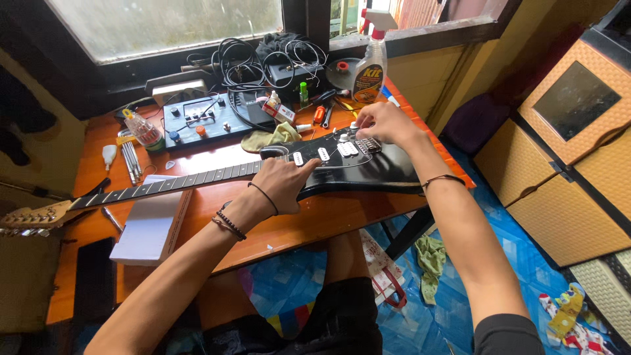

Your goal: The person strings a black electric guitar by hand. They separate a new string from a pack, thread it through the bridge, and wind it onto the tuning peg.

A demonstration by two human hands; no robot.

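Observation:
A black electric guitar [368, 167] lies flat across the orange wooden table [309, 220], its neck [171, 182] running left to a pale headstock [33, 215]. My left hand [284, 182] rests palm down on the body where the neck joins, fingers spread over the first pickup. My right hand [384, 123] hovers over the bridge [368, 144] end of the body, fingertips pinched together at the white knobs; whether they hold anything small I cannot tell.
A white notebook [148, 227] lies under the neck. Behind the guitar stand a black pedal board [204, 121], coiled cables [263, 62], a spray bottle [369, 66], screwdrivers [131, 161] and a yellow-green cloth [273, 137]. Orange cabinets [565, 151] stand right; rags lie on the blue floor.

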